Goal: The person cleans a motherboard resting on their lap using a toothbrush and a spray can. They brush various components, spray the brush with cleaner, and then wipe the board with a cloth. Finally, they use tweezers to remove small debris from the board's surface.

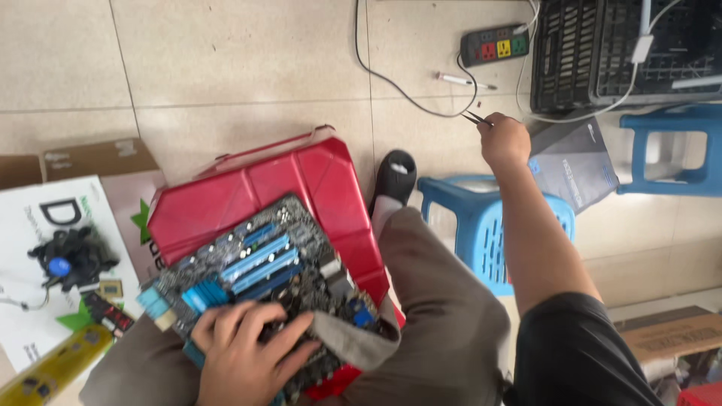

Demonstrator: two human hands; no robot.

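Left hand (252,353) spread flat, fingers splayed, pressing on the near edge of a motherboard (263,278) with blue slots; grasping nothing, apparently steadying it. Board lies tilted on a red box (301,188) propped across the lap, which serves as a makeshift rest.

Right hand (502,139) stretched far forward, clenched on thin tweezers (475,117), tips pointing away toward the black cable (410,98) on the floor (226,68).

Beyond the right hand: power strip (495,43), black crate (624,53). Just under its forearm: blue plastic stool (466,225), grey box (575,162). Left of the left hand: cooler fan (71,256) on a white carton.

Beige tiled floor, daylight, cluttered.
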